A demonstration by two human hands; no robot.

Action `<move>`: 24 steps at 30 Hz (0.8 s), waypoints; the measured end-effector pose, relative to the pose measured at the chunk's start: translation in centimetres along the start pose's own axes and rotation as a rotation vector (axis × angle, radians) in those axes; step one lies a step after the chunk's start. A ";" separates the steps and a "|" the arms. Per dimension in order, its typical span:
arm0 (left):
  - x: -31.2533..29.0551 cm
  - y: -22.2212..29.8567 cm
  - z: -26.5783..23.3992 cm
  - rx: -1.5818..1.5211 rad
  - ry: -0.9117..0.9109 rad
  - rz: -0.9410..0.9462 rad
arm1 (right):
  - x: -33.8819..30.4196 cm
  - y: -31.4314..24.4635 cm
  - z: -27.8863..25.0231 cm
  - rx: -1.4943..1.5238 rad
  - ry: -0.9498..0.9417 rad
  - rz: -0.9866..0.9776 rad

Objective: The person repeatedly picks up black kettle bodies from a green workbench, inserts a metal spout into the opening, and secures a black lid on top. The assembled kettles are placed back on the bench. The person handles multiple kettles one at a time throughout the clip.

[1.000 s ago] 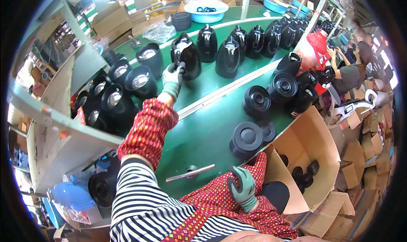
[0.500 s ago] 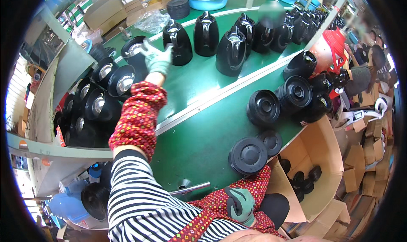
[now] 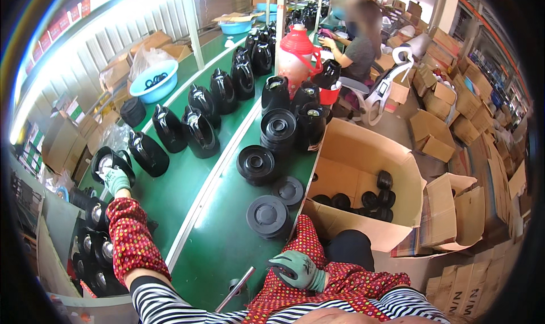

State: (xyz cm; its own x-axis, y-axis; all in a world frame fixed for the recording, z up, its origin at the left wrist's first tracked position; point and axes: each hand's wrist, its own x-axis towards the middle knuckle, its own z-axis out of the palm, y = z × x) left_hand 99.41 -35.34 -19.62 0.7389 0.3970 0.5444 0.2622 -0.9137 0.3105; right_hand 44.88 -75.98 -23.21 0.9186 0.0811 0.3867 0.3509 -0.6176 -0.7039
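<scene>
At the far left of the green bench, my left hand (image 3: 115, 179), in a pale green glove, has its fingers bent over the rim of a tilted black jug (image 3: 126, 166) with a silvery inside. A black jug (image 3: 147, 152) with a handle stands just beyond it. My right hand (image 3: 298, 269), also gloved, rests curled on my red patterned apron (image 3: 309, 242). Something dark shows at its fingers, too hidden to name. Nearest to it lie a metal rod (image 3: 235, 290) and a stack of round black lids (image 3: 267, 215).
More black jugs (image 3: 223, 91) line the green bench (image 3: 187, 242). Open-mouthed jug bodies (image 3: 91, 250) crowd the left. A cardboard box (image 3: 363, 148) with black round parts is at the right. A blue basin (image 3: 154, 83), a red flask (image 3: 296, 57) and a seated person (image 3: 360, 49) are farther back.
The view has swung right, bringing more of the bench and boxes in. My left hand has come down onto the tilted jug's rim. My right hand stays curled on my lap.
</scene>
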 end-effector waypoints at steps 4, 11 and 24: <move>-2.0 1.7 -11.1 -0.204 0.100 0.242 | 0.2 0.2 0.6 0.076 -0.019 0.019; -17.4 4.2 -29.6 -0.666 -0.086 0.784 | 9.5 -5.1 -5.0 0.268 0.206 -0.014; -37.6 7.0 -41.1 -1.080 -0.559 1.255 | 3.0 -8.9 -12.5 1.071 -0.159 0.527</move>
State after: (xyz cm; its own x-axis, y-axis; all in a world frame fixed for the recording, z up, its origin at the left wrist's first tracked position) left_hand 47.96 -53.10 -5.91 0.3193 -0.7321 0.6017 -0.9105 -0.0609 0.4090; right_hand 42.22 -79.97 -8.36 0.9801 0.1565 -0.1219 -0.1708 0.3533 -0.9198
